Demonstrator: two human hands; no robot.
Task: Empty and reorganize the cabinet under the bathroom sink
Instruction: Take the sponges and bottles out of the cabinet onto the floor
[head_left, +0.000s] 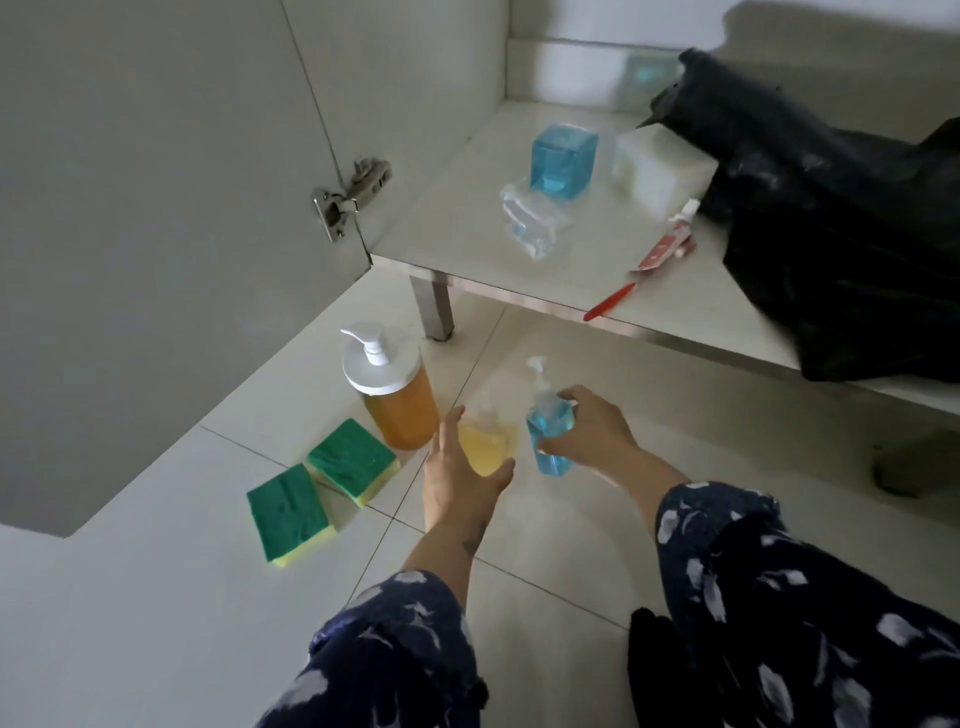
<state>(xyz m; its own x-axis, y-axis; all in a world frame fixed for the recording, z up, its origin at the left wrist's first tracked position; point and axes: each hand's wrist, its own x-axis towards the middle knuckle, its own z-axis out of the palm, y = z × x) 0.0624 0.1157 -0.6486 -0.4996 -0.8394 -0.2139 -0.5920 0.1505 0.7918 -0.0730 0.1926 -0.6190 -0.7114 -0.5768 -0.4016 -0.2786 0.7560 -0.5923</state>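
The cabinet (519, 244) stands open, its door (156, 208) swung out to the left and its shelf raised on legs above the tiled floor (156, 597). A black bag (831, 218) slumps over the right part of the shelf. Left of the bag on the shelf sit a white box (660, 171), a blue cube bottle (563, 161), a clear pouch (530, 221) lying just before the cube, a red tube (667, 241) against the bag and a red stick (608, 303) at the shelf's front edge.

On the floor before the cabinet stands an orange pump jar (397, 395), with two green sponges (322, 483) beside it to the left. Right of the jar, the left hand (462, 483) cups a yellow bottle (488, 441), fingers (449, 423) spread and loosely curled around it. The right hand (592, 436) grips a blue pump bottle (548, 436), fingers wrapped around its body. The two bottles are just beside each other; whether they touch the floor I cannot tell.
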